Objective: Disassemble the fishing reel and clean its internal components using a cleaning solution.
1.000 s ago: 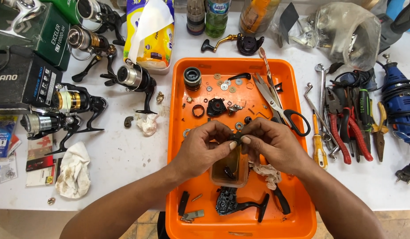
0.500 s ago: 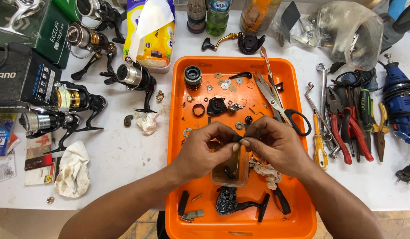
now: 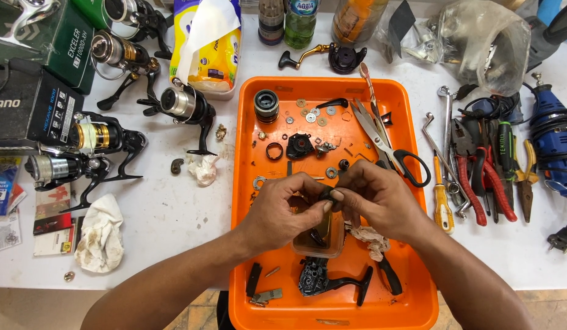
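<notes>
Over an orange tray (image 3: 406,104), my left hand (image 3: 283,211) and my right hand (image 3: 372,198) meet fingertip to fingertip, both pinching one small dark part (image 3: 326,194). Under the hands sits a small clear tub (image 3: 320,241), mostly hidden. A crumpled stained tissue (image 3: 369,238) lies just below my right hand. A black reel body with a handle (image 3: 329,281) rests at the tray's near end. Washers, a black ring (image 3: 274,150), a spool (image 3: 266,105) and scissors (image 3: 387,143) are scattered at the tray's far end.
Several spinning reels (image 3: 100,137) and boxes (image 3: 33,110) crowd the white table on the left, with stained rags (image 3: 100,235). Pliers, wrenches and screwdrivers (image 3: 479,165) lie right of the tray, beside a blue power tool (image 3: 555,140). Bottles, a tissue pack (image 3: 207,43) and a plastic bag (image 3: 485,36) line the far edge.
Both hands stay together over the tray. Their fingers have shifted slightly around the small dark part, which is now turned a little differently.
</notes>
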